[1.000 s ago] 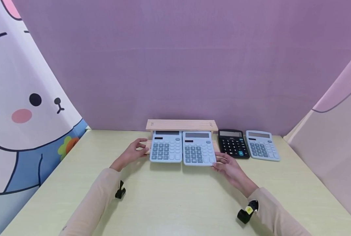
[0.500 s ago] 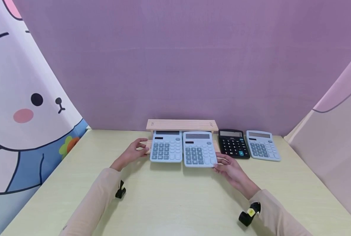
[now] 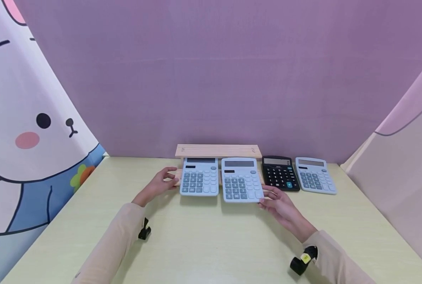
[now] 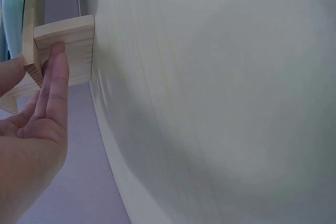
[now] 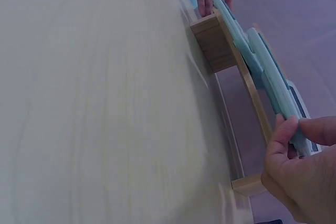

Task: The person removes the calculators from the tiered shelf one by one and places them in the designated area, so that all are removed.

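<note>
A small wooden rack (image 3: pixel 219 150) stands by the back wall. My left hand (image 3: pixel 159 184) holds its left end; in the left wrist view the thumb lies on the shelf board (image 4: pixel 32 30) and the fingers reach beneath. One light blue calculator (image 3: pixel 199 177) rests on the rack's left side, its display partly under the top board. To its right is a second light blue calculator (image 3: pixel 242 180), which my right hand (image 3: pixel 281 207) pinches at its lower right corner. In the right wrist view, thumb and fingertips (image 5: pixel 286 127) clasp that calculator's edge.
Right of the rack, a black calculator (image 3: pixel 281 173) and another light blue calculator (image 3: pixel 316 175) lie side by side on the pale table (image 3: pixel 203 244). A purple cloth wall (image 3: pixel 218 79) rises behind. A cartoon-printed curtain (image 3: pixel 30 98) hangs at the left.
The calculator in my right hand has shifted slightly right and toward me, widening the gap to the one beside it. My left hand has stayed in place.
</note>
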Demonstrator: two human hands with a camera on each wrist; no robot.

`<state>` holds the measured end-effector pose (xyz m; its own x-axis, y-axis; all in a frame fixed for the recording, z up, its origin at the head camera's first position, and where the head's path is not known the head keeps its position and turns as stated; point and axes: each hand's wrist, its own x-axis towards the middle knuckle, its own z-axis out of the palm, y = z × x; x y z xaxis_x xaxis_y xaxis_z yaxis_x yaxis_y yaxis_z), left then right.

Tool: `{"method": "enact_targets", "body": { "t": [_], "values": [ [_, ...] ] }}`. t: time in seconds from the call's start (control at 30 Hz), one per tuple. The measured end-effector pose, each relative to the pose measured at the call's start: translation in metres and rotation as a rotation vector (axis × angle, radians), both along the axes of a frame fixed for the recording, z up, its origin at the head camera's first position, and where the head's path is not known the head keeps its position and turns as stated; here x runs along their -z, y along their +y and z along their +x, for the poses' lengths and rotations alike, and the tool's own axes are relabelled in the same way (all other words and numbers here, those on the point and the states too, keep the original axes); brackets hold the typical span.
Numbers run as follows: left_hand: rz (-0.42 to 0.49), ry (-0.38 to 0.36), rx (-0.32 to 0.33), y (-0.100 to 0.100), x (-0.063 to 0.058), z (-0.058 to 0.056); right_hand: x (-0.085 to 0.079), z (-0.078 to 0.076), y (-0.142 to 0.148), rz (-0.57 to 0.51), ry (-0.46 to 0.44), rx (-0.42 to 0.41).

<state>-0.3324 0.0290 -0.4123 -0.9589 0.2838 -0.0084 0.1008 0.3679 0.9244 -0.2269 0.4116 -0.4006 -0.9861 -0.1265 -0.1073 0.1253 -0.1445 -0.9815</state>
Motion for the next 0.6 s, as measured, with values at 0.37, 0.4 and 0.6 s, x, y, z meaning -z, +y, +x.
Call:
{"method": "enact_targets", "body": {
  "t": [0.37,0.4,0.6],
  "values": [
    [0.012,0.001,0.011,-0.003,0.002,0.000,0.001,0.006,0.016,0.025,0.012,0.011],
    [0.011,0.002,0.012,-0.003,0.002,0.000,0.001,0.006,0.018,0.029,0.016,0.005],
    [0.020,-0.005,0.009,-0.003,0.002,-0.001,0.001,0.010,0.029,0.025,0.035,-0.003]
  ]
}}
